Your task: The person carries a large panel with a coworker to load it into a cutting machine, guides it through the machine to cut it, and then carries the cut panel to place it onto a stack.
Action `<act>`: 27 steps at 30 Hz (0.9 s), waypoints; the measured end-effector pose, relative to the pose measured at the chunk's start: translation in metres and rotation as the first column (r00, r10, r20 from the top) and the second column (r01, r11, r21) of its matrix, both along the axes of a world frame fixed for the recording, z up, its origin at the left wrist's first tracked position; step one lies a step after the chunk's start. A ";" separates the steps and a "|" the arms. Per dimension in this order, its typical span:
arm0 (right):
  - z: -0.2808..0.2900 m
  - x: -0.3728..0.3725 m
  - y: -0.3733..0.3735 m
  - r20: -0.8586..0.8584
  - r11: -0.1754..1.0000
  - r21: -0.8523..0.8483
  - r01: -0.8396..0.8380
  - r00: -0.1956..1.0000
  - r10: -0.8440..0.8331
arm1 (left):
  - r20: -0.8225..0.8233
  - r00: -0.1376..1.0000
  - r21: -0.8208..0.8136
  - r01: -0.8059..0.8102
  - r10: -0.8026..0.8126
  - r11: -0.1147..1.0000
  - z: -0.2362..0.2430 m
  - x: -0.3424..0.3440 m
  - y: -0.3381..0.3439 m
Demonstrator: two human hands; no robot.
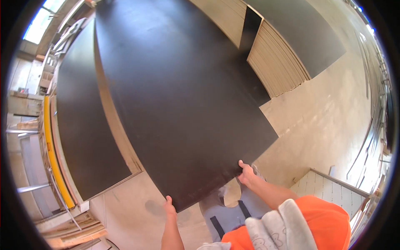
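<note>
A large black board (179, 112) stretches from the near middle toward the far side. My left hand (169, 207) grips it at its near left corner, thumb up along the edge. My right hand (246, 171) is closed on the near edge farther right, its thumb on the black face and its fingers hidden underneath. The board's near corner lies over the floor, close to my grey apron (233, 206). What supports its far part is hidden.
Another black board (89, 112) lies to the left, beside a yellow beam (56, 158). At the far right stands a stack of boards (279, 58) with pale edges and a black top. A white slatted panel (333, 189) is low on the right.
</note>
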State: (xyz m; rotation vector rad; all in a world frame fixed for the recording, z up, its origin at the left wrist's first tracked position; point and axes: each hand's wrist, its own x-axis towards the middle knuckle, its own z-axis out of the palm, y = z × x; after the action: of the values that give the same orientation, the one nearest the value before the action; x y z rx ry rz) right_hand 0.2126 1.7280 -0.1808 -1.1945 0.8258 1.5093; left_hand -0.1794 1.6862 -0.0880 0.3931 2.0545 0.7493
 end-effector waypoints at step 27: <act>-0.136 0.132 0.275 0.566 0.232 -0.812 -0.536 -0.623 0.540 | 0.068 0.929 -0.094 0.369 -0.364 0.924 -0.293 0.097 0.379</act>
State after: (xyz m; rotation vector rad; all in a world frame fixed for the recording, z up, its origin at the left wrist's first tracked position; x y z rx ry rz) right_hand 0.3448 2.0035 -0.3172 -2.5377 -1.4707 0.7819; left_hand -0.0825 2.0647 -0.3807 0.6705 1.8890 0.4160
